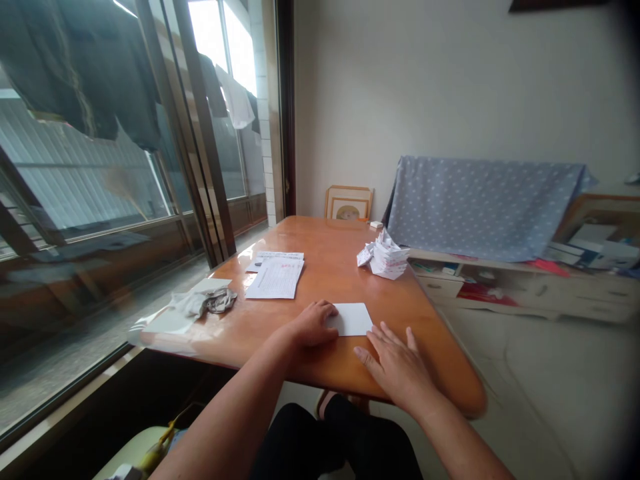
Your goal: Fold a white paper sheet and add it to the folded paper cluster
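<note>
A small white sheet of paper, which looks folded, lies on the table in front of me. My left hand rests over its left edge, fingers bent and closed against the paper, thumb toward me. Part of that edge is hidden under the hand. At the lower right corner is my right hand, palm down and open, fingers spread, with its fingertips at the paper's edge. Farther back on the right stands a pile of folded white papers. Printed sheets lie to the left of the paper.
The brown wooden table has rounded corners. On its left are a crumpled grey cloth and pale sheets near the glass sliding door. Behind it, a dotted blue-grey cloth covers something on a low cabinet. Picture frames lean at the wall.
</note>
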`<state>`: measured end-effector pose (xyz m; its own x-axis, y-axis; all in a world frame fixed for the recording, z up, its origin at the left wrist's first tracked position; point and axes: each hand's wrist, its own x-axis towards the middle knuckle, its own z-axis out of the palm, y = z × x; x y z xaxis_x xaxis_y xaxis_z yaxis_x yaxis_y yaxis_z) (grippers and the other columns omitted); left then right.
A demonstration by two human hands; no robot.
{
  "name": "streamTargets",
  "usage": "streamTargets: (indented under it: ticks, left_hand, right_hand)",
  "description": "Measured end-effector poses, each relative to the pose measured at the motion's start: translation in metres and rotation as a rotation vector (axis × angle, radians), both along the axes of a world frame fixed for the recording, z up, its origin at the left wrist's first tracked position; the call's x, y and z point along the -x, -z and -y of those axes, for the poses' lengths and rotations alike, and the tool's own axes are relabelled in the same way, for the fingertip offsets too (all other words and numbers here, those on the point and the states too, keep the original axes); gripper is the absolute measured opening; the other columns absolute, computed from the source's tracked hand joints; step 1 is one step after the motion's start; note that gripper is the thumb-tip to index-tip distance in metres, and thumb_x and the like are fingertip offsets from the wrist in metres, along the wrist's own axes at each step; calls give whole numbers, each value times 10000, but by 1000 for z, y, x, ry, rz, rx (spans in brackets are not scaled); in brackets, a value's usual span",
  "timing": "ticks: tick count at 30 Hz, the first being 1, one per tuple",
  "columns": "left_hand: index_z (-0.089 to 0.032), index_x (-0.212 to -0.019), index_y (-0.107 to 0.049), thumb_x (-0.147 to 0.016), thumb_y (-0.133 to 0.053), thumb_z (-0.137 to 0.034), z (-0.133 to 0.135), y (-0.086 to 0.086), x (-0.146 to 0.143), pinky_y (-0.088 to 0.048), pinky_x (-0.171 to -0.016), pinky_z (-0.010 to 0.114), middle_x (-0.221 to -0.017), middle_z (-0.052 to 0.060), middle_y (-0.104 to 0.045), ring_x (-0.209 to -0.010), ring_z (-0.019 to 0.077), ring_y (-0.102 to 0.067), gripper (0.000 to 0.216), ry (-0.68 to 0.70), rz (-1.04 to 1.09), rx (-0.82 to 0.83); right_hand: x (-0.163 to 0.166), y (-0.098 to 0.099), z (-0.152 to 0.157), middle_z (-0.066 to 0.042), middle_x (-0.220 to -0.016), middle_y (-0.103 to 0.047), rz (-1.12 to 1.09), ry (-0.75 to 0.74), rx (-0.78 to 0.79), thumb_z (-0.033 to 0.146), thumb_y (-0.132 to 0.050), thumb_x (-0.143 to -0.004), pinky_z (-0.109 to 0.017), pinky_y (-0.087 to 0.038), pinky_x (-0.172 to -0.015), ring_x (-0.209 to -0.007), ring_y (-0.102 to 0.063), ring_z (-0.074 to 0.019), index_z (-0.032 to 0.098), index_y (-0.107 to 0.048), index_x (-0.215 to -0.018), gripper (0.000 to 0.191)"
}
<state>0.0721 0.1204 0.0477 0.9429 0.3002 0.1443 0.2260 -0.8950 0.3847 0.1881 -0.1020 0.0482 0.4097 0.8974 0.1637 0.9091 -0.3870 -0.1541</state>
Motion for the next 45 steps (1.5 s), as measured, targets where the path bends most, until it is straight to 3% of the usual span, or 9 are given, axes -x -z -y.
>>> streamTargets:
  ticks: [6,11,14,16,22,27,33,45]
  left_hand:
    - [-184,-1178,-634,-753,-651,-291,9,-9,3,-486,-991,364,-1216,114,-613,-1107,278,-581,439,-14,-1,-53]
    - [-187,-1080,-669,-787,-598,-193,38,-15,-2,-446,-994,428,-1164,131,-618,-1103,301,-542,301,-56,40,-144]
    - [-193,-931,-686,-862,-576,-268,66,-12,-6,-445,-926,444,-1091,132,-621,-1046,302,-533,150,-86,72,-293]
    - [-196,-881,-682,-890,-551,-308,85,-8,-8,-446,-887,434,-1040,117,-618,-998,288,-532,173,-79,75,-319]
    - [-220,-1011,-679,-925,-488,-284,116,3,-7,-427,-851,423,-1036,100,-609,-942,267,-531,220,-153,77,-263]
    - [-225,-1085,-650,-922,-509,-337,125,1,1,-397,-861,459,-1042,97,-615,-945,277,-534,244,-179,74,-267]
    - [-225,-1003,-651,-984,-432,-369,130,-4,13,-359,-870,468,-1014,96,-620,-949,270,-537,263,-236,89,-285]
    - [-222,-931,-643,-1023,-364,-407,112,-9,44,-326,-876,443,-992,72,-648,-950,240,-580,347,-354,112,-284]
  right_hand:
    - [-4,7,1,-126,-1467,-533,7,-4,-38,627,-248,-1002,-624,-41,-1194,-1453,-362,-311,181,-576,-1398,682]
    - [-5,16,0,-126,-1451,-550,21,1,-84,616,-262,-1004,-623,-61,-1195,-1436,-391,-319,185,-608,-1364,659]
    - [-7,20,-1,-125,-1442,-560,20,-8,-99,590,-279,-1011,-644,-64,-1186,-1427,-406,-325,187,-607,-1360,626]
    - [-9,22,-1,-120,-1435,-569,17,-15,-101,541,-287,-1022,-660,-71,-1178,-1423,-412,-325,195,-611,-1351,577]
    - [-14,27,0,-111,-1439,-569,20,-24,-89,420,-341,-1018,-672,-104,-1169,-1417,-422,-324,222,-605,-1352,469]
    - [-17,30,-1,-88,-1444,-566,14,-16,-95,400,-328,-1018,-667,-105,-1171,-1421,-418,-312,231,-604,-1350,464]
    - [-18,33,-1,-90,-1447,-564,3,-15,-111,390,-375,-998,-661,-98,-1170,-1419,-418,-316,244,-614,-1343,444]
    - [-17,33,-2,-85,-1439,-574,-4,5,-134,400,-396,-985,-646,-99,-1169,-1412,-425,-316,226,-607,-1342,449]
